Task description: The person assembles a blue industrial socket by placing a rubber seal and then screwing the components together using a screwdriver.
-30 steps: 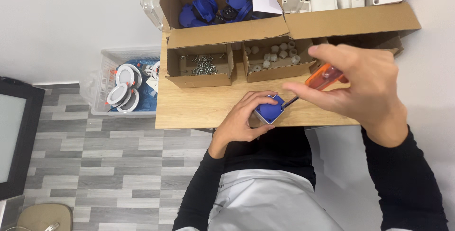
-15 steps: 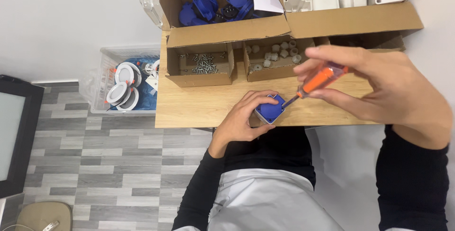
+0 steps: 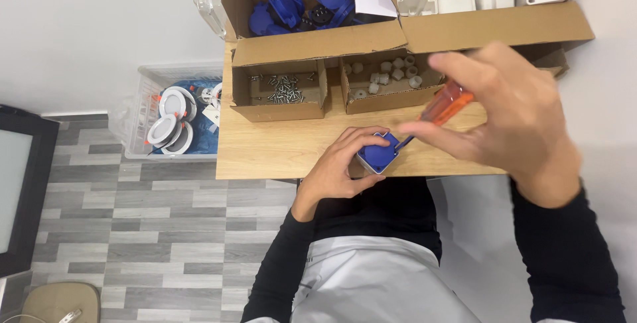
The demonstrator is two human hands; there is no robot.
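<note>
With the left hand (image 3: 338,167) clamping the small blue-and-grey plastic box (image 3: 378,157) at the wooden worktop (image 3: 279,154) edge, the orange-handled screwdriver (image 3: 443,106) — pinched in the right hand (image 3: 511,117) — could slip off and jab a finger

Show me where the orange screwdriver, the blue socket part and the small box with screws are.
orange screwdriver (image 3: 450,103), head view, on the clear orange handle.
blue socket part (image 3: 379,155), head view, on its blue top face.
small box with screws (image 3: 281,89), head view, on the heap of screws inside the box.
</note>
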